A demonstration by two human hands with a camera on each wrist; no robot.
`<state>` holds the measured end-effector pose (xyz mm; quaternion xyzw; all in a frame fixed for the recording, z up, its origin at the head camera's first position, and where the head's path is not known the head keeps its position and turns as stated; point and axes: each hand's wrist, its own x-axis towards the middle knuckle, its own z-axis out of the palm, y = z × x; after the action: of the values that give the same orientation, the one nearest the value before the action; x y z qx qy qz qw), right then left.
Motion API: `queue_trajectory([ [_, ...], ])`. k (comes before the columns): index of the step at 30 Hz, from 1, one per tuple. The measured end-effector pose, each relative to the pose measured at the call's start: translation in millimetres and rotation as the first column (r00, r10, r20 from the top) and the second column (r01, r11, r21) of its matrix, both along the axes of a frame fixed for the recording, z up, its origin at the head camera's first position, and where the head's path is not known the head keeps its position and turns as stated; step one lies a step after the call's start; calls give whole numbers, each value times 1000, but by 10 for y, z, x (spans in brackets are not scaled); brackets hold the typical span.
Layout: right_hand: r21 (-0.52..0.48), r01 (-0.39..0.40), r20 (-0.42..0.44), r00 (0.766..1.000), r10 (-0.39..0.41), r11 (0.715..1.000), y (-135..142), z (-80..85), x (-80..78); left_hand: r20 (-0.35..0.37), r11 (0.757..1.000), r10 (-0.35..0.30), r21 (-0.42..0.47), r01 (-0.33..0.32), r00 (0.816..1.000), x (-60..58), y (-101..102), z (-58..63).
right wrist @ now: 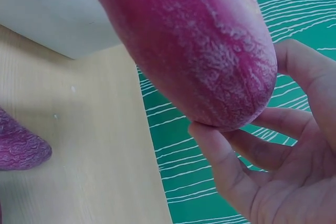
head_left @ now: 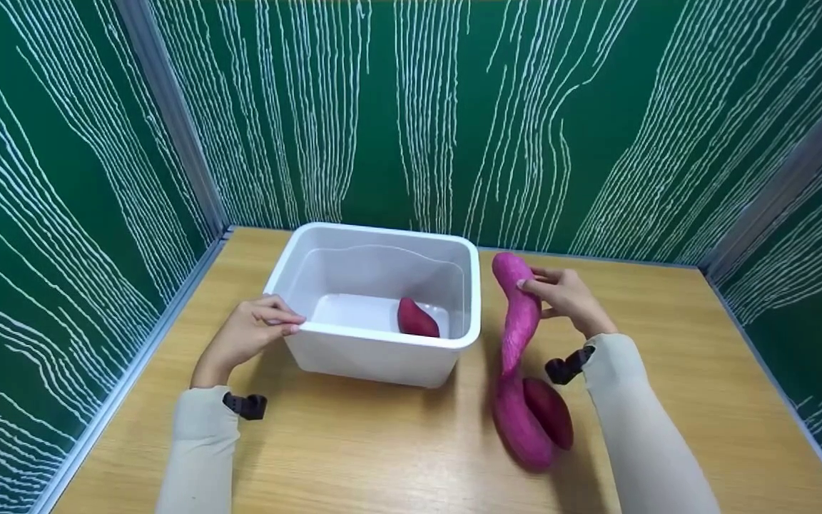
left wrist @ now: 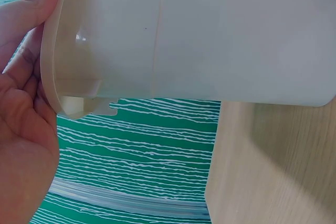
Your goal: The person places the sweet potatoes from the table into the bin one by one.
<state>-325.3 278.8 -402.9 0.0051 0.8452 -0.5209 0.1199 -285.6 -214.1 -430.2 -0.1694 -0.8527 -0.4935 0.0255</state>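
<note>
My left hand [head_left: 250, 330] grips the front-left rim of a white plastic box [head_left: 375, 357], thumb and fingers on either side of the edge. A dark red sweet potato [head_left: 417, 318] lies inside, towards the box's right end. To the right of the box, my right hand [head_left: 566, 296] pinches the far end of a long pink-purple eggplant-shaped vegetable [head_left: 519, 325]. In the right wrist view its rounded, wrinkled end [right wrist: 226, 77] sits between thumb and fingers. The near end of it overlaps a second pink vegetable [head_left: 521, 428] in the head view.
Beside that second pink vegetable lies another dark red sweet potato [head_left: 550, 412] on the wooden table [head_left: 354, 450]. Green panels [head_left: 382, 107] with white wavy lines stand behind and at both sides, joined by metal corner posts [head_left: 175, 107].
</note>
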Motion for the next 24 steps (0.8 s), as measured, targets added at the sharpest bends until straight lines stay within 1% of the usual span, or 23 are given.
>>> queue_trajectory([
  [5, 15, -10, -12, 1000, 10, 1000, -3, 55, -2, 21, 1000, 9, -14, -8, 1000, -1, -2, 9],
  [10, 29, -16, -13, 1000, 16, 999, -15, 110, -4, 29, 1000, 9, -10, -8, 1000, 5, 3, 20],
  [17, 13, -28, -24, 999, 28, 1000, -36, 182, -5, -14, 1000, -3, -21, 3, 1000, 17, 6, 12],
  [24, 25, -19, -10, 1000, 19, 1000, -69, 248, -25, 4, 1000, 8, -26, -8, 1000, 12, 7, 17],
])
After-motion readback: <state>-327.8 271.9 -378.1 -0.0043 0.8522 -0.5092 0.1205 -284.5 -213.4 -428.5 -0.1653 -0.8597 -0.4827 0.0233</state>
